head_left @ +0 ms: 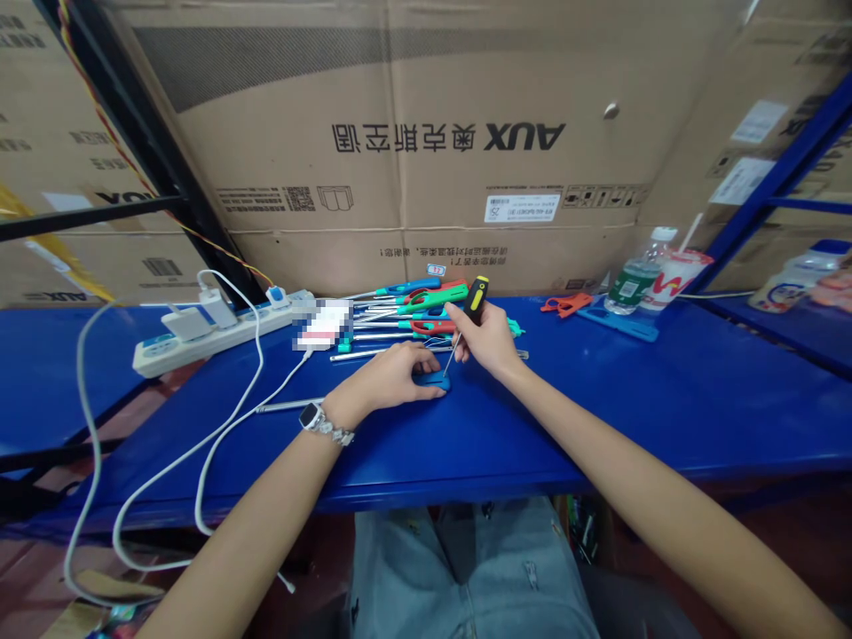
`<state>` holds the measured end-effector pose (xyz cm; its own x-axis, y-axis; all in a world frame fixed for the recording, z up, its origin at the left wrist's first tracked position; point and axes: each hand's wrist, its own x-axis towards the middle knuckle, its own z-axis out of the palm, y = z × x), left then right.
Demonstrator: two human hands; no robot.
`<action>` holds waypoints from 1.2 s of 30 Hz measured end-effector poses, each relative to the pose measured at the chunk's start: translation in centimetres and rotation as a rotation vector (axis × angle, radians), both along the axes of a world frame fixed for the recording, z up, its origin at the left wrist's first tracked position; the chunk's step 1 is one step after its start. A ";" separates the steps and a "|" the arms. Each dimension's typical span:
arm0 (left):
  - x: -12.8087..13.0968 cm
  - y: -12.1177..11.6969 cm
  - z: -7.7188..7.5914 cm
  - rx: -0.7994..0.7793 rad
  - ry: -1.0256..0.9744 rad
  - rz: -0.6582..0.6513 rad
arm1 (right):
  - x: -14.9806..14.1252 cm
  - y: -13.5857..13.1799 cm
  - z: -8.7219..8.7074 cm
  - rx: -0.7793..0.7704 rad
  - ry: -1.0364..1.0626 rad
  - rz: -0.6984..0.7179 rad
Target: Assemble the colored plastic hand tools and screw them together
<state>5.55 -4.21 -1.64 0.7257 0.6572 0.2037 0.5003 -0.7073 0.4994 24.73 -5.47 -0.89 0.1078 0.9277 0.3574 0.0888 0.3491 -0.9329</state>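
Note:
My right hand (491,342) is closed round a screwdriver (477,297) with a black and yellow handle. Its thin shaft slants down to the blue handle of a long-nosed lighter (434,381), and the tip seems to touch it. My left hand (392,377) presses this lighter flat against the table, fingers curled over the handle. A metal tube (286,406) emerges left of my left wrist, apparently the same lighter's; the join is hidden. Just beyond my hands lies a pile of long-nosed lighters (432,302) in blue, green and red.
Left on the blue table (565,417) are a white power strip (200,342), trailing cables and a phone (323,327). At the right back stand a bottle (632,282) and a paper cup (672,277), near orange (567,305) and blue plastic parts (622,326). Cardboard (426,71) walls the back.

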 end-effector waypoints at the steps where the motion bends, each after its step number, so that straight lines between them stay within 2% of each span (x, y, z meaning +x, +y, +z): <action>1: 0.0 0.0 0.0 -0.002 0.005 0.002 | 0.0 -0.1 0.0 0.010 -0.007 0.003; 7: 0.0 -0.1 0.2 0.013 -0.012 -0.016 | -0.6 -1.0 0.1 0.088 -0.043 0.018; 18: 0.0 0.0 0.0 0.021 -0.006 -0.023 | -0.5 -1.6 0.1 0.151 -0.102 -0.045; 27: 0.0 -0.1 0.1 0.010 0.004 -0.018 | -0.8 -1.8 0.3 0.161 -0.161 -0.003; 36: 0.1 -0.6 0.5 -0.057 -0.024 -0.019 | -1.1 -1.3 1.0 0.166 -0.339 0.070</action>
<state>5.62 -4.77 -1.09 0.7334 0.6544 0.1838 0.4744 -0.6865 0.5510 23.61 -6.80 0.14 -0.1042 0.8552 0.5077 0.3532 0.5091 -0.7849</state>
